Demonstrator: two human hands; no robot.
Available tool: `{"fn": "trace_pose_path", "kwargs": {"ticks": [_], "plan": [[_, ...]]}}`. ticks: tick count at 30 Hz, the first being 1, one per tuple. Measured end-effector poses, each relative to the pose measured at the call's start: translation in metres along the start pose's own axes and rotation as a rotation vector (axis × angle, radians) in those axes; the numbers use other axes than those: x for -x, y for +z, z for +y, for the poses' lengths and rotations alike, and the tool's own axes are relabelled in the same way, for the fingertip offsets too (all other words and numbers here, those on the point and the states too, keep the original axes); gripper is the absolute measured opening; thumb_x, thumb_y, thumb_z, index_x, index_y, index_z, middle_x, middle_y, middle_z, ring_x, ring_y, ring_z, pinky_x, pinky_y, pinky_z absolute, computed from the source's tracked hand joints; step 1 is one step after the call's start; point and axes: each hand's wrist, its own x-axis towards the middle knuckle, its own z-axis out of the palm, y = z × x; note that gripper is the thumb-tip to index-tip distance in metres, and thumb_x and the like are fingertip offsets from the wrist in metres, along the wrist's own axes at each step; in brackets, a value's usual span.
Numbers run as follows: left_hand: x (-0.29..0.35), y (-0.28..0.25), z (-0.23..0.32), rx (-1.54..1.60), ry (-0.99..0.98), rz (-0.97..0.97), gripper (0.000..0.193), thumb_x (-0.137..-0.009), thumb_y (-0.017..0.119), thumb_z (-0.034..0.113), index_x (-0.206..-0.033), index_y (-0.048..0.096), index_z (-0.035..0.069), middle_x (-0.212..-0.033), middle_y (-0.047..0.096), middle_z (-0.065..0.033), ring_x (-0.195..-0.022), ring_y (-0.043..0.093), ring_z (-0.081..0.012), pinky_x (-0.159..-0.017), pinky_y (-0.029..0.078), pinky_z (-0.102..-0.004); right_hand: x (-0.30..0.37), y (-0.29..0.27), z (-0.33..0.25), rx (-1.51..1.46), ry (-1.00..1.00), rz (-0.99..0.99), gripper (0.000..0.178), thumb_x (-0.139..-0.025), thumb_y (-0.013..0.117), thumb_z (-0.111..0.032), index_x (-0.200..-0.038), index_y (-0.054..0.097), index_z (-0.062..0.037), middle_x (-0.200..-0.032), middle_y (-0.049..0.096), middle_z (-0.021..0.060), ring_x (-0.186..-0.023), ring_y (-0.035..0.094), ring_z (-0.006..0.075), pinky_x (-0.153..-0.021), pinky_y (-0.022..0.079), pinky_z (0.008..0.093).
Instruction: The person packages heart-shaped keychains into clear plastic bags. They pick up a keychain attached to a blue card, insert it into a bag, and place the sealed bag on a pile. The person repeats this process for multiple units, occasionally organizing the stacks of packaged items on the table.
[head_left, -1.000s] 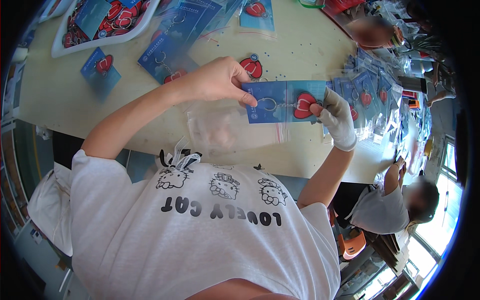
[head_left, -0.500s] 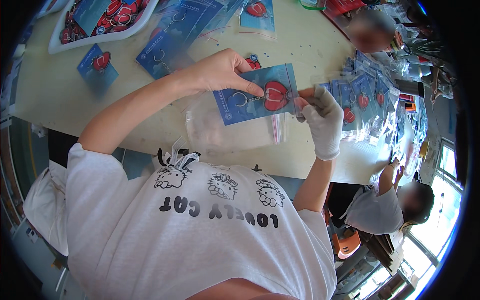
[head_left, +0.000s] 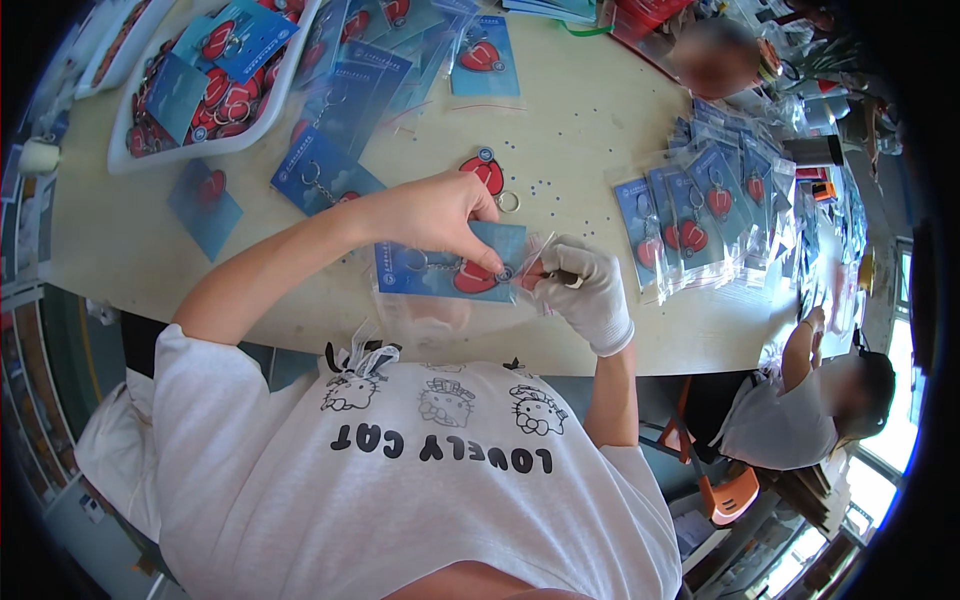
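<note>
My bare left hand (head_left: 445,220) pinches a blue backing card (head_left: 500,238), its thumb pressed near a red heart-shaped key chain (head_left: 474,279) on the card. Below and around the card is a clear zip bag (head_left: 430,312); how far the card sits inside it I cannot tell. My right hand (head_left: 585,287), in a white glove with bare fingertips showing, is closed on the bag's edge at the card's right end. Just beyond my left fingers lies a loose red key chain (head_left: 484,172) with a metal ring.
At the far left a white bin (head_left: 200,153) holds many red key chains and some cards. More carded key chains (head_left: 330,175) lie left and at the back. Bagged ones (head_left: 690,215) are piled on the right. Another person (head_left: 780,420) sits along the table's right side.
Both hands have moved left and lower in view with the card, which now lies over the clear bag's place. The right fingers have shifted along with the card's right end.
</note>
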Motion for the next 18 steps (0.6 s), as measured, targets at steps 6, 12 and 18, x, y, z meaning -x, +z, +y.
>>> {"fn": "trace_pose_path", "kwargs": {"ticks": [6, 12, 18], "plan": [[0.018, 0.01, 0.014, 0.013, -0.049, -0.057, 0.02, -0.075, 0.076, 0.014, -0.086, 0.071, -0.002, -0.069, 0.068, -0.0033, -0.061, 0.056, -0.005, -0.055, 0.043, -0.025, 0.025, 0.004, 0.016, -0.241, 0.041, 0.029, 0.02, -0.076, 0.07, -0.009, -0.09, 0.064, 0.0047, -0.087, 0.061, 0.0087, -0.073, 0.062, 0.0126, -0.066, 0.048, 0.0243], [0.032, 0.035, 0.027, -0.227, 0.009, 0.159, 0.022, -0.074, 0.073, 0.016, -0.085, 0.069, -0.003, -0.068, 0.067, -0.0113, -0.057, 0.062, -0.0223, -0.058, 0.047, -0.0309, 0.024, 0.004, -0.002, 0.006, -0.114, 0.062, 0.026, -0.074, 0.076, -0.016, -0.089, 0.064, 0.0008, -0.083, 0.059, 0.0086, -0.067, 0.057, 0.0181, -0.063, 0.045, 0.0293], [0.05, 0.048, 0.022, -0.422, 0.395, 0.632, 0.031, -0.079, 0.071, 0.013, -0.108, 0.065, 0.003, -0.098, 0.069, -0.0128, -0.084, 0.066, -0.0242, -0.075, 0.049, -0.0308, 0.052, -0.01, 0.009, 0.057, 0.08, 0.256, 0.015, -0.071, 0.07, 0.006, -0.083, 0.063, -0.0004, -0.072, 0.059, 0.0035, -0.064, 0.053, 0.0128, -0.061, 0.042, 0.0251]]}}
